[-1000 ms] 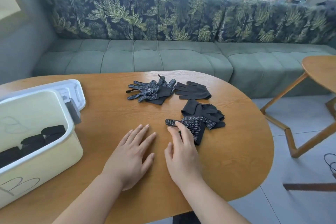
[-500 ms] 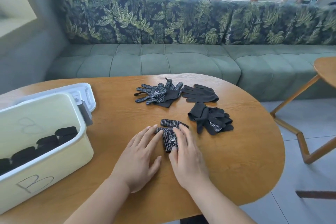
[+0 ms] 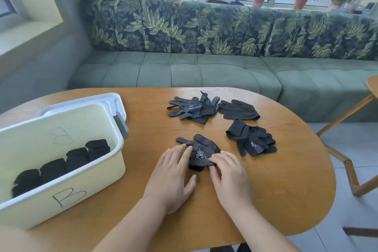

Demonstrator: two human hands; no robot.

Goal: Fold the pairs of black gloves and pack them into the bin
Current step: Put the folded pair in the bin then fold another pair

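Observation:
A black dotted glove (image 3: 199,151) lies palm up on the wooden table (image 3: 276,190) just in front of me. My left hand (image 3: 171,178) rests flat on its left edge, fingers spread. My right hand (image 3: 229,176) presses its lower right part with curled fingertips. More black gloves lie beyond: a crumpled heap (image 3: 251,138) to the right, a dotted pair (image 3: 192,107) farther back and a plain glove (image 3: 239,109) beside it. The cream bin (image 3: 67,194) marked "B" stands at the left and holds several folded black bundles (image 3: 76,156).
The bin's white lid (image 3: 110,100) lies behind the bin. A green sofa (image 3: 204,71) with leaf-patterned cushions runs behind the table. A second wooden table (image 3: 372,88) with angled legs stands at the right. Potted plants line the windowsill.
My right hand dragged one dotted glove off the right heap toward me. Both hands now press on it, and its fingers lie spread out. The view shifted right.

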